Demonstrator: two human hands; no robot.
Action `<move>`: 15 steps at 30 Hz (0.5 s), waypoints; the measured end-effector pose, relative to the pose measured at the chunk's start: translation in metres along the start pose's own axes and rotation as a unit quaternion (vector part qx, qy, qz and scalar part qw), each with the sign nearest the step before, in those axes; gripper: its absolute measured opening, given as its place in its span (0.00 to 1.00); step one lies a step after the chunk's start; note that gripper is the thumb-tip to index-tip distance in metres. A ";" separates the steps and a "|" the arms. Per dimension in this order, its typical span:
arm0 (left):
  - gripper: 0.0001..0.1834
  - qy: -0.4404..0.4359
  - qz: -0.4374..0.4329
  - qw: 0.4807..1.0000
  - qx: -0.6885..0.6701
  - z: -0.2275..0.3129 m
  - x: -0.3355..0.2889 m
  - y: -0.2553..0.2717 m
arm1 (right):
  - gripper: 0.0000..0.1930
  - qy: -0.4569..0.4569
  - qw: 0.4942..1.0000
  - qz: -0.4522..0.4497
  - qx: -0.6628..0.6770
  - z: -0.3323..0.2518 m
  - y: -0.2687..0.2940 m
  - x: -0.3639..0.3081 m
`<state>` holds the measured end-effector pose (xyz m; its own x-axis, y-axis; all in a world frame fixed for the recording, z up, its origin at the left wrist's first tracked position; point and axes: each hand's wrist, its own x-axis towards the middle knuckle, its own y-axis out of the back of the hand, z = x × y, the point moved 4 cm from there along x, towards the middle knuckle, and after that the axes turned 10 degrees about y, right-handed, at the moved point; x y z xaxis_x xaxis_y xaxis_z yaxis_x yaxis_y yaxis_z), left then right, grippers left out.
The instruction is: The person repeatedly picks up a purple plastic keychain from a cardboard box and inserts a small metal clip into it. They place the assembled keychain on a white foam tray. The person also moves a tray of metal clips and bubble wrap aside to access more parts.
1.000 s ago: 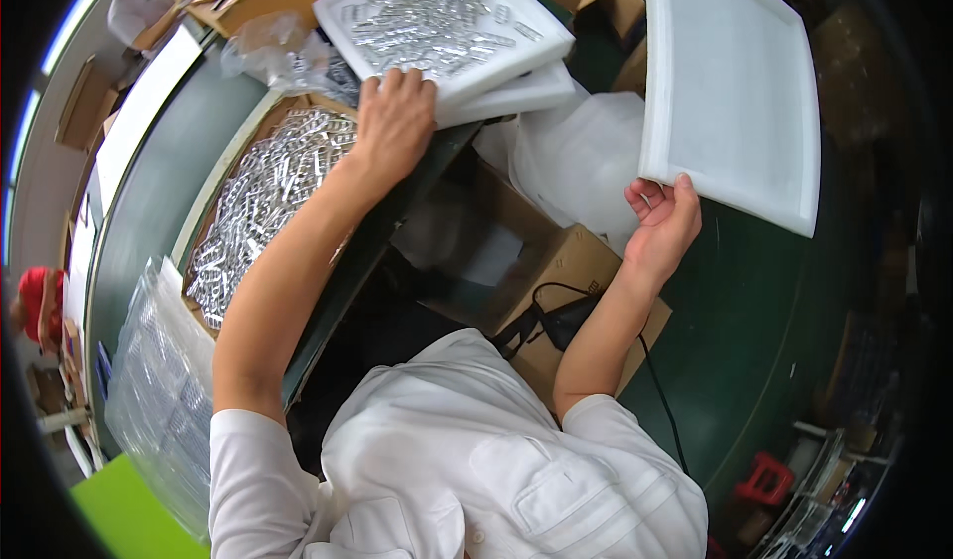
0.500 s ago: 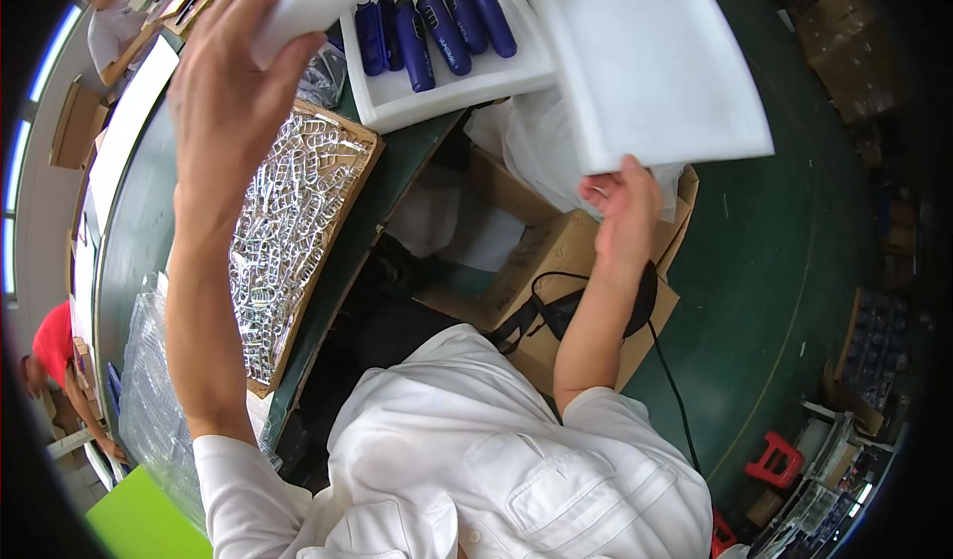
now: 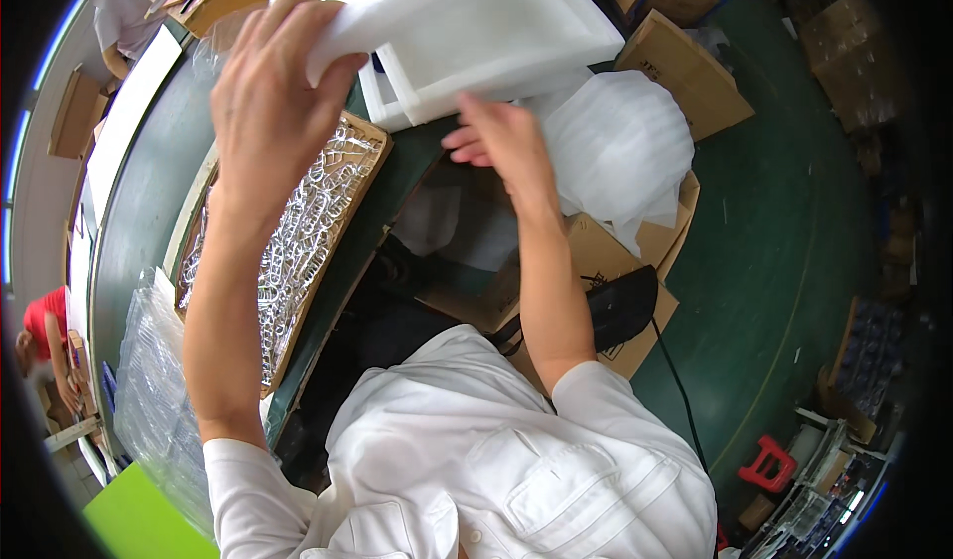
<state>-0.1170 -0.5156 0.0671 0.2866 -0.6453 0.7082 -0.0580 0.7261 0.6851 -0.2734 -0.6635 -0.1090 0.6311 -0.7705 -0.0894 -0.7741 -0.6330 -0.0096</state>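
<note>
My left hand (image 3: 278, 102) is closed on the edge of a white foam piece (image 3: 397, 18), thumb below and fingers above. That piece slants up to the right across a white foam tray (image 3: 586, 48). A pale sheet (image 3: 486, 38) appears to lie inside the tray's raised rim. Only a small dark-blue patch shows beside my left thumb; the rest of the blue bottles are hidden. Just in front of the tray's near edge is my right hand (image 3: 511, 152), slightly blurred, fingers apart and nothing in them.
A cardboard tray of metal clips (image 3: 318, 221) lies under my left forearm. Thin white foam wrapping (image 3: 625, 132) bulges from a carton near my right arm. Clear plastic bags (image 3: 159, 390) lie at the left. Two other people are at the far left.
My right hand has let go of the white foam sheet and moved left toward the tray. The bottles, visible before, are now mostly covered. My left hand has shifted right, still gripping foam.
</note>
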 end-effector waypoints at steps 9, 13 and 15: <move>0.18 0.011 -0.035 0.999 0.011 -0.013 -0.030 -0.035 | 0.57 0.037 0.956 0.269 0.110 0.012 0.072 0.024; 0.18 0.010 -0.022 1.000 0.015 -0.012 -0.026 -0.033 | 0.54 0.070 0.953 0.284 0.078 0.006 0.057 0.061; 0.17 0.003 -0.007 1.000 0.014 -0.013 -0.025 -0.029 | 0.47 0.132 0.949 0.281 0.057 0.012 0.060 0.082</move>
<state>-0.1095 -0.5173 0.0276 0.2936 -0.6542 0.6970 -0.0812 0.7095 0.7001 -0.2686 -0.7643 -0.1286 0.0966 -0.9855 0.1394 -0.9828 -0.1166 -0.1430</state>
